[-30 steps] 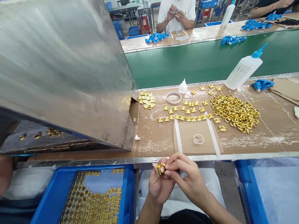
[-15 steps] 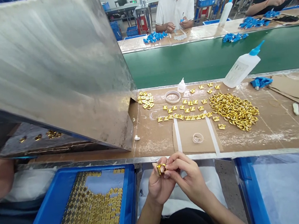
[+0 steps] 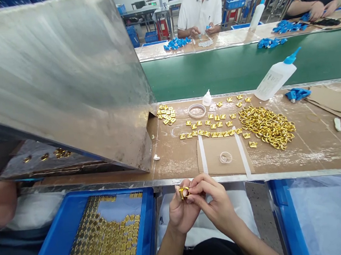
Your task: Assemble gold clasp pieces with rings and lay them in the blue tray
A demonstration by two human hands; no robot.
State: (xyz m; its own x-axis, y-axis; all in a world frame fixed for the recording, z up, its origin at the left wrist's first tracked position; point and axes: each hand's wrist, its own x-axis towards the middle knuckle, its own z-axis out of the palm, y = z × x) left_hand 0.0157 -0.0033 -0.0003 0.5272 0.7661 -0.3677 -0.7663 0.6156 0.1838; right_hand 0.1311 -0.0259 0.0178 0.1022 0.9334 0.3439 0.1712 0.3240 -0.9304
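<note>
Just in front of the bench edge, both hands meet around one gold ring [image 3: 182,192]. My left hand [image 3: 181,213] pinches its broad flat side between thumb and fingers. The fingertips of my right hand [image 3: 213,198] are closed on the ring's band from the other side. Beyond the hands, a small clear dish [image 3: 225,157] with a thin pick in it sits on a taped cardboard sheet [image 3: 214,169]. Behind that, gold square-topped pieces [image 3: 216,134] stand in rows, and a heap of gold rings [image 3: 266,125] lies to their right.
A large metal panel [image 3: 61,74] slopes over the bench at left. Below it is a blue tray [image 3: 149,227] of gold square pieces. A tilted white bottle [image 3: 275,80], a small white bottle [image 3: 207,98] and a tape roll [image 3: 197,110] stand farther back. A green belt [image 3: 213,72] separates a co-worker's bench.
My hands and the gold ring stay almost still. Across the belt, the co-worker at far right has lowered a hand to the bench. A blue pile on the belt has shifted slightly right.
</note>
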